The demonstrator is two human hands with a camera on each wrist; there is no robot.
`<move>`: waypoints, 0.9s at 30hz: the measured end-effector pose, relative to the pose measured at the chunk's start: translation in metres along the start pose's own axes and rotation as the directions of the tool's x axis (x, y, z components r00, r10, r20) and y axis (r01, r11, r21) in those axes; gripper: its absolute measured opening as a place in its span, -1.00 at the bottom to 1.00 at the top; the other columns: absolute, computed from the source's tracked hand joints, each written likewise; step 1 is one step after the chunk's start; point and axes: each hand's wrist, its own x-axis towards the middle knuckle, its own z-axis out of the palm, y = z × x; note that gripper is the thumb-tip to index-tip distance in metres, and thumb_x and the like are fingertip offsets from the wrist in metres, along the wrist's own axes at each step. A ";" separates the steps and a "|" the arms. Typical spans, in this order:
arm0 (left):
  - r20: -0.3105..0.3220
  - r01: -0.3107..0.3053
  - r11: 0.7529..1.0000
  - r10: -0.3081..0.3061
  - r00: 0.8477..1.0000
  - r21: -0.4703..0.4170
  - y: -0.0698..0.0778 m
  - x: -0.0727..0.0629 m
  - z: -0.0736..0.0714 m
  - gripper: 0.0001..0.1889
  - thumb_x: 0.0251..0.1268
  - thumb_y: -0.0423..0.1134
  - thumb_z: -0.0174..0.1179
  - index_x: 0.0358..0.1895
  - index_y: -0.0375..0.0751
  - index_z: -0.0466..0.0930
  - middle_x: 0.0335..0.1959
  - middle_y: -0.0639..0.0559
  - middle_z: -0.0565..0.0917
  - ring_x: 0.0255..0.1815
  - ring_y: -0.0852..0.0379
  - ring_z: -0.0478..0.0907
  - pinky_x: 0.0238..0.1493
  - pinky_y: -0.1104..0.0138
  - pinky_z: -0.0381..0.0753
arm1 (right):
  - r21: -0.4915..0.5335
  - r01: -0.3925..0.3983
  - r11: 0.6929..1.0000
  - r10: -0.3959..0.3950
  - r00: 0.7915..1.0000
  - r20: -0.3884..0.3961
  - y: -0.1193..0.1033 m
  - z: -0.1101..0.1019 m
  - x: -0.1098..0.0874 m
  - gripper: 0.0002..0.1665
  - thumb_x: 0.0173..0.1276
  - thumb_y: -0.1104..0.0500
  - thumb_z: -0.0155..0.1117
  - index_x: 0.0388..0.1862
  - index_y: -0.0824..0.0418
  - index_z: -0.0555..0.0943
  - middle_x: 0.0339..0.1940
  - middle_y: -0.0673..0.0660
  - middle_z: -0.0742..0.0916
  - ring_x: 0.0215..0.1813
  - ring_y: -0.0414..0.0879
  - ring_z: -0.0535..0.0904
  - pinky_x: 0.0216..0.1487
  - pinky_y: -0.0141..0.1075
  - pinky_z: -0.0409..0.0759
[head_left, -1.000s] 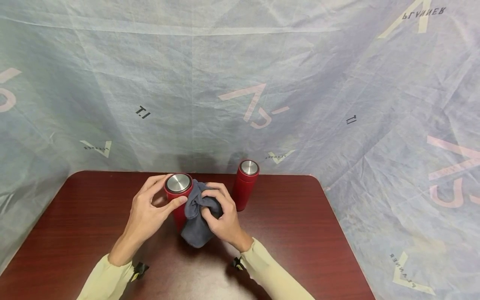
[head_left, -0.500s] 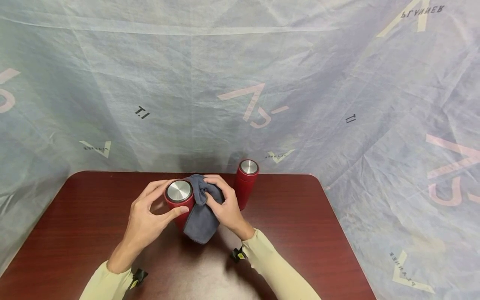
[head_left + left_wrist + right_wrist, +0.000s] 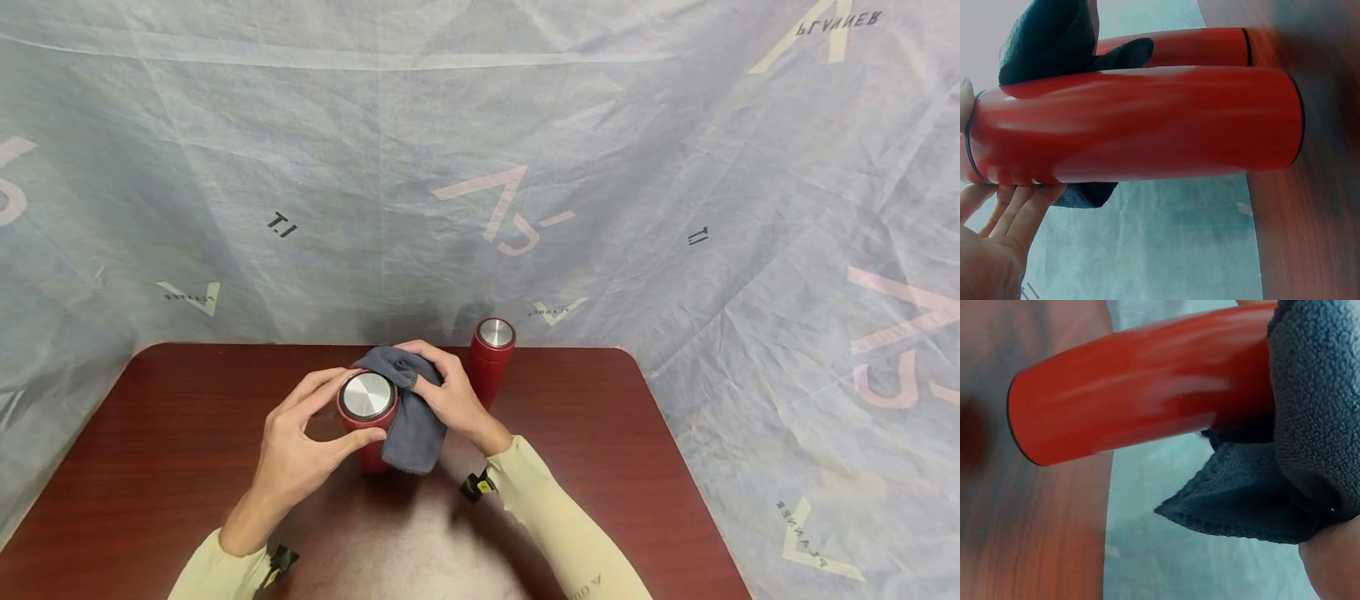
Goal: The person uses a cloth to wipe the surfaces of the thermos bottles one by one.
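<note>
A red thermos bottle (image 3: 367,396) with a brushed metal lid top is held near upright in front of me. My left hand (image 3: 300,442) grips it near the lid, thumb on the near side and fingers on the far side. My right hand (image 3: 453,396) holds a dark grey cloth (image 3: 415,429) against the bottle's right and far side. Much of this cloth (image 3: 1316,406) hides the upper bottle in the right wrist view. In the left wrist view the bottle's (image 3: 1147,125) smooth red body shows, its base seemingly off the table.
A second red thermos bottle (image 3: 491,358) stands upright behind my right hand, near the far edge of the dark red wooden table (image 3: 600,467). Pale printed fabric (image 3: 375,167) hangs behind the table and along its sides.
The cloth has slid round toward the far side of the bottle, with the right hand moving up and away. The gripped bottle has shifted slightly nearer and to the right.
</note>
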 end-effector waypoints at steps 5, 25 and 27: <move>-0.004 -0.013 1.000 0.013 1.000 -0.012 -0.007 -0.003 0.001 -0.14 -0.48 -0.55 0.77 0.20 -0.32 0.76 0.09 -0.16 0.72 0.19 0.20 0.62 0.24 0.51 0.51 | -0.017 -0.040 0.999 0.040 0.998 0.055 -0.002 -0.001 0.006 -0.65 0.56 0.17 0.26 0.21 0.31 0.70 0.11 0.25 0.78 0.17 -0.06 0.68 0.36 -0.17 0.58; 0.004 -0.056 0.998 0.056 0.998 -0.041 -0.019 -0.008 0.007 -0.13 -0.51 -0.44 0.81 0.19 -0.30 0.77 0.11 -0.16 0.72 0.21 0.14 0.63 0.29 0.47 0.50 | -0.052 -0.228 0.972 0.234 0.949 0.209 0.011 -0.003 0.015 -0.67 0.58 0.20 0.16 0.19 0.27 0.71 0.05 0.16 0.76 0.07 -0.17 0.62 0.21 -0.28 0.58; 0.008 -0.056 0.998 0.056 0.998 -0.040 -0.019 -0.008 0.007 -0.13 -0.50 -0.42 0.82 0.19 -0.28 0.78 0.12 -0.14 0.72 0.22 0.12 0.63 0.31 0.46 0.50 | -0.059 -0.241 0.969 0.248 0.943 0.222 0.014 -0.003 0.015 -0.66 0.59 0.21 0.14 0.18 0.29 0.71 0.06 0.18 0.76 0.08 -0.17 0.61 0.23 -0.25 0.57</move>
